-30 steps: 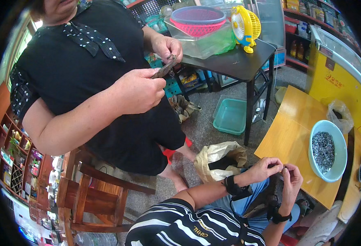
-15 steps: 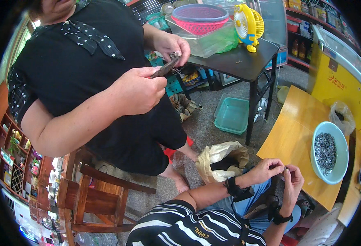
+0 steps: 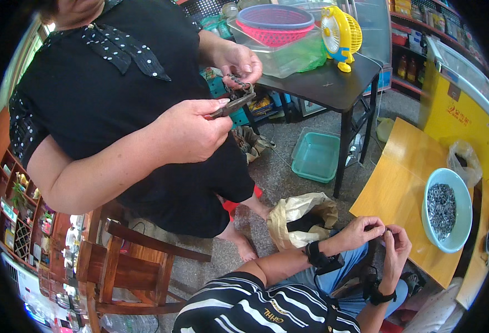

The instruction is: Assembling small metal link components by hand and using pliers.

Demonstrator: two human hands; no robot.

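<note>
My left hand (image 3: 357,233) and my right hand (image 3: 396,254) meet fingertip to fingertip in front of the wooden table (image 3: 402,161). Both are closed in a pinch. A tiny dark piece shows between the fingertips, too small to name. Black bands circle both my wrists. To the right stands a light-blue basin (image 3: 469,222) holding many small dark metal pieces (image 3: 441,208). Across from me, a standing co-worker in black grips pliers (image 3: 234,105) in one hand (image 3: 191,130), with a short metal chain (image 3: 239,82) hanging from the other.
Beside my left forearm an open pale sack (image 3: 280,222) sits on the floor. A green tray (image 3: 313,158) lies farther back. A yellow fan (image 3: 341,39) and stacked baskets (image 3: 272,28) occupy the black table (image 3: 333,89). At lower left is a wooden chair (image 3: 128,261).
The co-worker's pliers have moved lower and right, and their hands are farther apart, with more of the chain showing. My own hands stay in nearly the same place.
</note>
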